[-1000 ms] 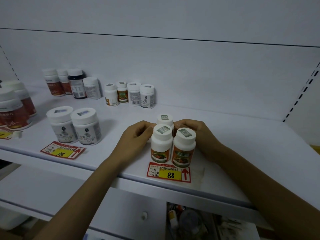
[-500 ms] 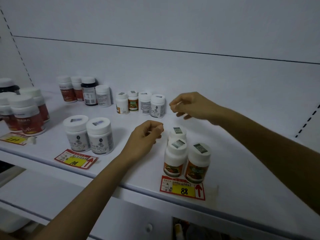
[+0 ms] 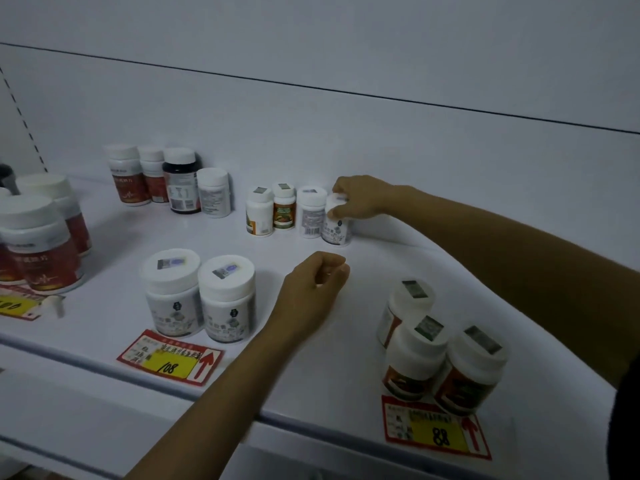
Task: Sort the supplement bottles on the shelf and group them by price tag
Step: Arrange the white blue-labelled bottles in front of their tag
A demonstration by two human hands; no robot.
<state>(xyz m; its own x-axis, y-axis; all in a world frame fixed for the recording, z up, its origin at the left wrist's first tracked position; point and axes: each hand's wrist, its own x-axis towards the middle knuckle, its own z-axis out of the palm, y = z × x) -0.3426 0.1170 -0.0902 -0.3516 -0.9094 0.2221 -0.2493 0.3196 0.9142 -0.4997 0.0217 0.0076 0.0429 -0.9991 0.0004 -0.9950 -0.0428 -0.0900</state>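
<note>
Right hand (image 3: 360,202) pinches cap of small white grey-labelled plastic bottle (image 3: 336,223) — left hand (image 3: 311,289) loosely curled, empty. Near groups (image 3: 443,355) look formed; far bottles (image 3: 180,181) seemingly unsorted.

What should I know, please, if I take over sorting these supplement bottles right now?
Right hand: fingers grip the cap of the small white bottle, rightmost in the back row.
Left hand: loosely curled above the shelf, holds nothing.
Done: three orange-labelled bottles stand behind the 88 tag; two white jars stand behind the 108 tag.
Left: place the gripped bottle. Its label resembles the white jars', so it probably joins the 108 group. Then sort the three small bottles beside it and the four back-left bottles.
</note>
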